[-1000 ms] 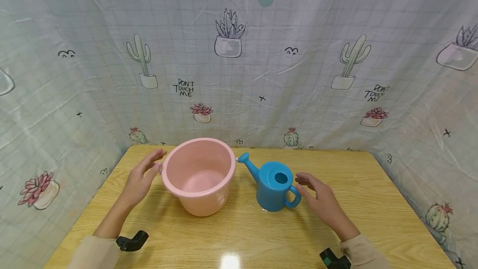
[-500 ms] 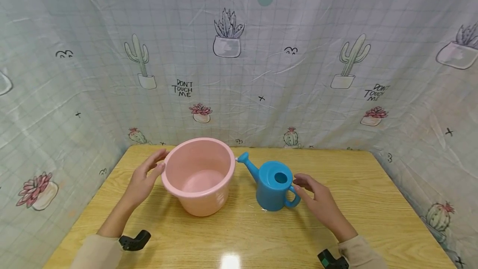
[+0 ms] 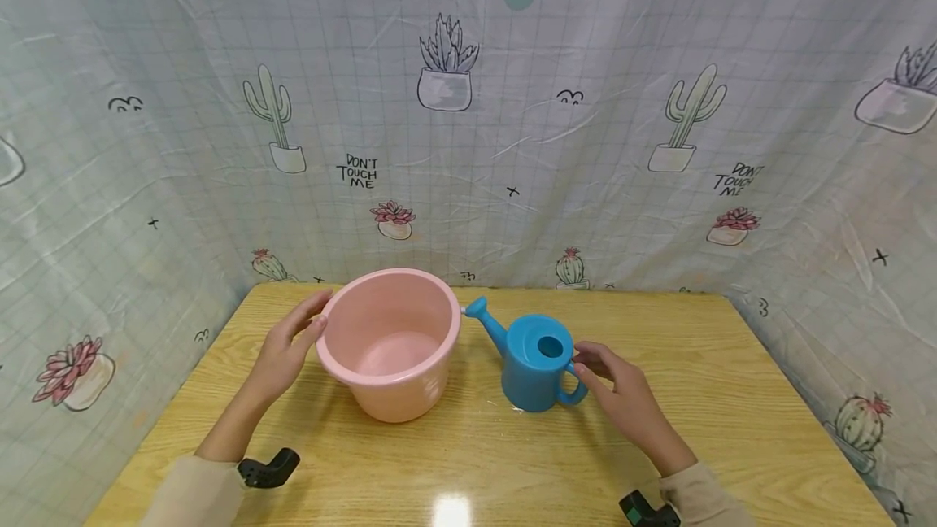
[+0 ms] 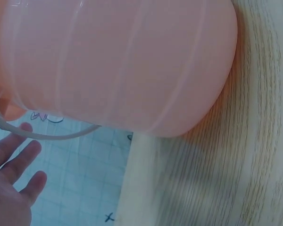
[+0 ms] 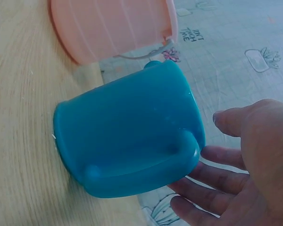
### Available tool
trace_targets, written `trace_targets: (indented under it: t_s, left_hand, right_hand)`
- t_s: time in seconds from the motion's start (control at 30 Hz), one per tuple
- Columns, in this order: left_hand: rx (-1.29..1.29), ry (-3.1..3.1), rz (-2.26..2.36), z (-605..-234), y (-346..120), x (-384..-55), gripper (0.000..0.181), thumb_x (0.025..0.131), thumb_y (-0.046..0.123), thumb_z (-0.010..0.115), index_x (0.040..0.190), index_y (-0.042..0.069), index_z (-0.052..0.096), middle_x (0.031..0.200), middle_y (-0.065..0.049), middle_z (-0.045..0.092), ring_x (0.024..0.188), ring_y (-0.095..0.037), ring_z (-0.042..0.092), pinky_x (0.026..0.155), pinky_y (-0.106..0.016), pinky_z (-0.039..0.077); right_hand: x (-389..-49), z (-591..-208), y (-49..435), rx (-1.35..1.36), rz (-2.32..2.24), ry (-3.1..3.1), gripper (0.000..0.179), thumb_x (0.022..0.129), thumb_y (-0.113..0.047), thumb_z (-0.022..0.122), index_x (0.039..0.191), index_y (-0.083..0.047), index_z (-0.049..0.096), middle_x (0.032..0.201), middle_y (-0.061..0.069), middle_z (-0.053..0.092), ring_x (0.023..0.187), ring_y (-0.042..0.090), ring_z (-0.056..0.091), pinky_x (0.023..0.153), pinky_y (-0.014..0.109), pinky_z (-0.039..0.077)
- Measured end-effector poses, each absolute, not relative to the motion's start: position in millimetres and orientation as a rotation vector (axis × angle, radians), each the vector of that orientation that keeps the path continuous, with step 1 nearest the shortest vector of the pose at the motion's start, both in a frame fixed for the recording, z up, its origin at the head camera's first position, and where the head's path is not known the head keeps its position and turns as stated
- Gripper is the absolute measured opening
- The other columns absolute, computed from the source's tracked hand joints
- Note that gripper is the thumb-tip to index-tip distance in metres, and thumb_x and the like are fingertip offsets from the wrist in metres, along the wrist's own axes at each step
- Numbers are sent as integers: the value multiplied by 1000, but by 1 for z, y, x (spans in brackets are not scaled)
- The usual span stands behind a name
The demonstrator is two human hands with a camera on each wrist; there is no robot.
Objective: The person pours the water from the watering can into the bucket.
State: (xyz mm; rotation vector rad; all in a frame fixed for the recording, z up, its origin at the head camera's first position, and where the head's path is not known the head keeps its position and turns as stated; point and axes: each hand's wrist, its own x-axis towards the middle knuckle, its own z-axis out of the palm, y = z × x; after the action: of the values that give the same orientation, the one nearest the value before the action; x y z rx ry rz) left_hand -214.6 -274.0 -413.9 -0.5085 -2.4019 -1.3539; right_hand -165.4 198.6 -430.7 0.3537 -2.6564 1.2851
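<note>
A pink plastic bucket point(image 3: 391, 397) stands upright on the table. My left hand point(image 3: 285, 352) is at its left rim, thumb tip right at the edge; in the left wrist view the fingers point(image 4: 21, 162) are spread loosely beside the thin pale bail handle point(image 4: 61, 137). To the bucket's right stands a blue watering can point(image 3: 530, 381), its spout pointing left toward the bucket. By the can's handle point(image 3: 574, 389) is my right hand point(image 3: 625, 397). The right wrist view shows its thumb apart and its fingers point(image 5: 205, 197) loosely extended, tips close to the top of that handle.
The wooden table point(image 3: 439, 470) has a light reflection near the front. A cloth backdrop point(image 3: 505, 128) printed with potted cacti hangs behind and at both sides. Black devices point(image 3: 269, 468) are strapped to both wrists, beside beige sleeves point(image 3: 193, 494).
My left hand has shifted slightly right, up to the bucket's rim. The right hand has edged left toward the watering can's handle. Bucket and can stand where they were.
</note>
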Motion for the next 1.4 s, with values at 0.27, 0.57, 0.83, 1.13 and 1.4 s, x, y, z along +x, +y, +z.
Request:
trace_targets:
  t_s: [0.27, 0.57, 0.83, 1.13, 1.4]
  left_hand:
    - [-484, -2421, -1392, -418, -274, -216, 43, 104, 17, 43, 146, 9, 42, 147, -19, 46, 120, 19, 40, 93, -1, 36]
    - [-521, -2399, -1491, -420, -272, -218, 43, 105, 19, 40, 148, 11, 41, 150, -19, 42, 124, 16, 41, 95, -2, 37]
    - [-408, -2456, -1601, -425, -271, -216, 46, 106, 37, 31, 150, 23, 37, 156, -8, 37, 132, 13, 32, 101, -3, 29]
    - [-372, -2399, -1658, -425, -269, -215, 46, 106, 35, 34, 149, 21, 40, 155, -9, 37, 130, 14, 35, 99, -2, 31]
    - [-370, -2366, -1649, -425, -266, -216, 45, 106, 33, 37, 148, 18, 42, 153, -11, 40, 129, 14, 37, 99, -2, 33]
  right_hand:
    - [-167, -433, 195, 306, 1303, -2666, 38, 99, -30, 54, 131, -9, 56, 117, 7, 67, 109, 26, 64, 96, 49, 51]
    - [-167, -435, 193, 283, 1326, -2661, 35, 100, -31, 54, 126, -8, 58, 117, 7, 66, 109, 26, 64, 96, 49, 51]
    - [-167, -437, 193, 270, 1343, -2662, 28, 99, -31, 55, 117, -10, 60, 112, 5, 67, 107, 24, 64, 95, 48, 52]
    - [-169, -438, 192, 267, 1341, -2670, 27, 99, -29, 55, 116, -8, 60, 108, 5, 68, 105, 25, 65, 94, 46, 53]
    - [-170, -439, 190, 214, 1369, -2689, 24, 97, -28, 58, 113, -9, 60, 102, 3, 68, 98, 17, 64, 91, 40, 55]
